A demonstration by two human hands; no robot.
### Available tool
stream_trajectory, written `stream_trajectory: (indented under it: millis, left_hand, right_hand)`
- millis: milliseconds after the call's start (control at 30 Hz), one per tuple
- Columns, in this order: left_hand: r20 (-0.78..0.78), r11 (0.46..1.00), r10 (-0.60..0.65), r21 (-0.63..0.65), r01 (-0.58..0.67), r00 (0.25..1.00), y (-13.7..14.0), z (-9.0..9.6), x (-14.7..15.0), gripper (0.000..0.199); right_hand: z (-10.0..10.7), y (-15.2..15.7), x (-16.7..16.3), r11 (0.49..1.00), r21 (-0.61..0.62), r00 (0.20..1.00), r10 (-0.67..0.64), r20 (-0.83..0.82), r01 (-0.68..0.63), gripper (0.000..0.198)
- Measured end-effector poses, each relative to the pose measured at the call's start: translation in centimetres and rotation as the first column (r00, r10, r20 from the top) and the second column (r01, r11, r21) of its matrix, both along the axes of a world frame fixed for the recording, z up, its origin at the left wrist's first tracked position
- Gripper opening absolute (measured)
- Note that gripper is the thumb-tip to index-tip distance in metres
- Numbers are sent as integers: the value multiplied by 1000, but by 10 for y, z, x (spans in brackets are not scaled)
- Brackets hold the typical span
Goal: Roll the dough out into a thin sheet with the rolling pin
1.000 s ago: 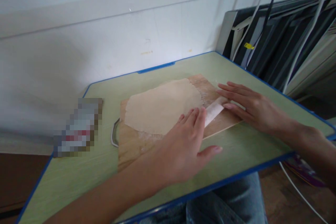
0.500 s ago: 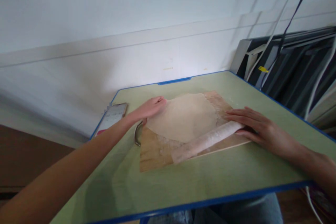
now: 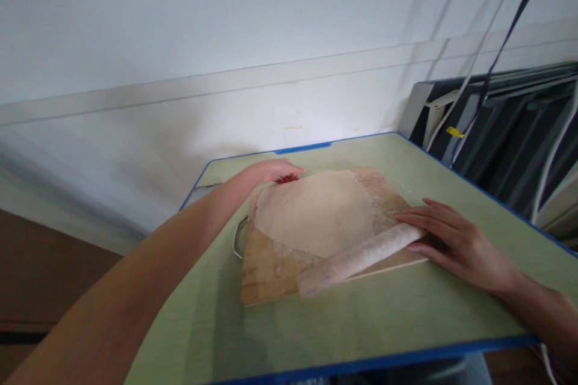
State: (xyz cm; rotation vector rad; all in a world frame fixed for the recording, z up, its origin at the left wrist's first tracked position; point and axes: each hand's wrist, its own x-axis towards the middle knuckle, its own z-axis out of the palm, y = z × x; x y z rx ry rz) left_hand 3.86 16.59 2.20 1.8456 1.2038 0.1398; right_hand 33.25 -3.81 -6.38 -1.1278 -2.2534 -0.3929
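Note:
A wide, thin sheet of dough (image 3: 318, 210) lies on a floured wooden board (image 3: 266, 277). My left hand (image 3: 282, 170) reaches over to the far left edge of the sheet, its fingers curled down against that edge; the fingertips are partly hidden. Along the near right side of the board a flour-covered rolling pin (image 3: 356, 260) lies at a slant, touching or close to the dough's near edge. My right hand (image 3: 451, 240) holds the pin's right end, thumb on the near side and fingers over the far side.
The board has a metal handle (image 3: 236, 237) on its left. It lies on a pale green table (image 3: 271, 343) with a blue rim. Behind my left forearm a flat object (image 3: 201, 192) is mostly covered. Dark folded panels (image 3: 515, 138) and hanging cords (image 3: 510, 36) stand at right, against a white wall.
My left hand has moved right and farther back along the dough's edge, its forearm now covering most of the flat object. My right hand and the rolling pin hold still; the view has tilted slightly.

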Motion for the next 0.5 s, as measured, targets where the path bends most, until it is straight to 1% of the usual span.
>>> stream_trajectory:
  millis: [100,200,267,367,433,500]
  left_hand:
    - [47,999,-20,41,18,999,-1,1,0,19]
    - [85,993,-63,103,54,994,1,-3,-2,15]
    - [94,988,-99,130,86,991,3,-6,-4,16]
    - [75,976,-150,170,136,986,5,-11,-3,19]
    - [52,958,-178,238,161,983,5,-14,0,20]
    - [27,920,-193,352,172,981,2,-17,5,20]
  right_hand:
    - [0,-1,0,1000,8,1000,-4,15,4,31]
    - [-2,-1,1,1000,25,999,-5,34,4,29]
    - [-4,-1,3,999,40,999,-4,41,3,28]
    - [-3,-3,4,995,103,998,-20,66,13,28]
    - [1,-4,3,988,155,996,-36,85,22,26]
    - [6,-6,2,979,203,994,-47,101,26,21]
